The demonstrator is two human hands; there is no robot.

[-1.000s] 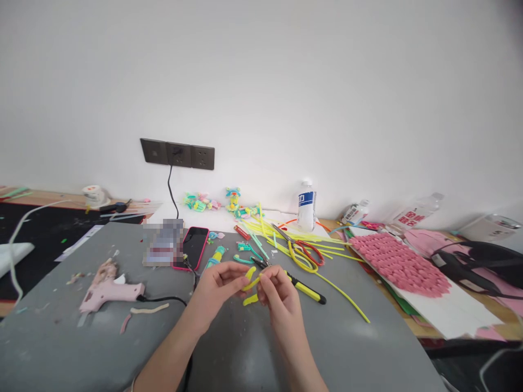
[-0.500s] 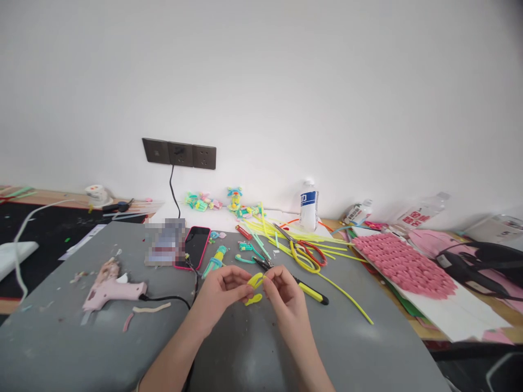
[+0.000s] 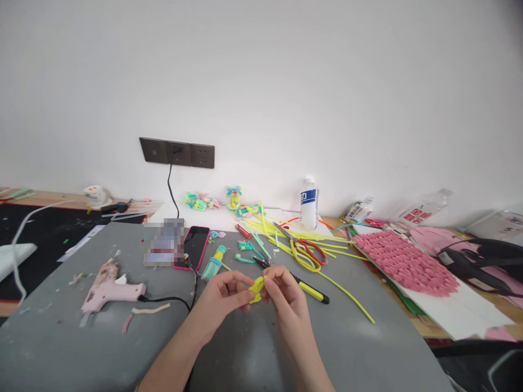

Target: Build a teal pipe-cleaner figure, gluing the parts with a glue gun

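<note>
Between my two hands is a yellow pipe cleaner [image 3: 257, 289] bent into small loops. My left hand [image 3: 227, 295] pinches its left side with thumb and fingers. At the upper right end, my right hand [image 3: 285, 294] has thumb and fingertips closed on it. The fingers partly cover the piece. Just beyond my hands lie pliers [image 3: 307, 289] with yellow-and-black handles, their jaws partly hidden. A teal and yellow pipe-cleaner figure [image 3: 215, 262] lies beyond my left hand, and bent teal pipe-cleaner pieces [image 3: 245, 258] are beside it.
Scissors [image 3: 307, 256] rest among loose yellow pipe cleaners [image 3: 345, 294] at the right. A pink glue gun [image 3: 112, 291], its black cord, and a phone [image 3: 196, 246] are at the left. A white bottle [image 3: 309, 206] stands by the wall. Pink woven work [image 3: 404, 264] lies far right.
The yellow loops, spread apart earlier with one hanging lower, are now gathered closer together between my fingers. Both hands keep their pinch, and the view has shifted slightly.
</note>
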